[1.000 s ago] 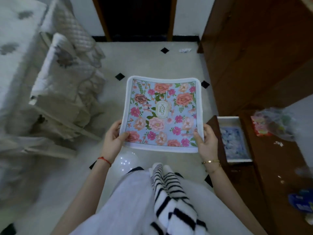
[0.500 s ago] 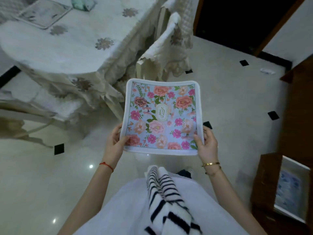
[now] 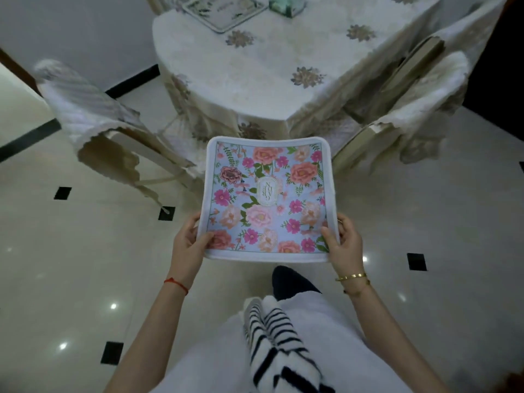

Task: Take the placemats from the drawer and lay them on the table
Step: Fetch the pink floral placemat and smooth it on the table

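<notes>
I hold a square floral placemat [image 3: 269, 198], light blue with pink and orange flowers and a white border, flat in front of me above the floor. My left hand [image 3: 188, 242] grips its near left corner, thumb on top. My right hand [image 3: 344, 242] grips the near right corner the same way. Straight ahead stands the table [image 3: 269, 78], draped in a white cloth with embroidered flowers. Another placemat [image 3: 224, 9] lies on the table's far side. The drawer is out of view.
A covered chair [image 3: 96, 114] stands left of the table and another chair [image 3: 408, 109] on its right. A green object [image 3: 286, 5] sits on the far tabletop. Glossy pale floor tiles with small black diamonds [image 3: 62, 192] surround me.
The view has swung left, from the wooden cabinet and open drawer to the table, which is now straight ahead and closer. Both hands keep the same hold on the placemat.
</notes>
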A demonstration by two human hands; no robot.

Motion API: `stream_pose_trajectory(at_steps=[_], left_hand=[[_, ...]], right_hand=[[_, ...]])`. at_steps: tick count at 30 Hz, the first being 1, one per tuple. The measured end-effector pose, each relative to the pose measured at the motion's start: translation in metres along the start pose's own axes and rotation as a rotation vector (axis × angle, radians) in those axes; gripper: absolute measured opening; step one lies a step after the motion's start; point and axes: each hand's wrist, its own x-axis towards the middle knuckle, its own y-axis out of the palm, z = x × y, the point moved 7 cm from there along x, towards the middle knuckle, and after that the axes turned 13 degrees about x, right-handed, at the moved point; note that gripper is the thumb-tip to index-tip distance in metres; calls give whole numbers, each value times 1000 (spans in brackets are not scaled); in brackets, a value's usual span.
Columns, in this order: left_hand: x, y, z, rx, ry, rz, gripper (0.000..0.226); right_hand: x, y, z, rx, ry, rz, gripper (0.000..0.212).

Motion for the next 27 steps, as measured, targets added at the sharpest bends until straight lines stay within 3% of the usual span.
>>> stream_pose_trajectory(at_steps=[12, 27], left_hand=[[163, -56, -31, -32, -10, -113, 35], [434, -70, -128, 27, -21, -2, 33]], right_hand=[[154, 130, -2, 6, 16, 104, 29], [363, 242, 36, -29, 6, 30, 27]])
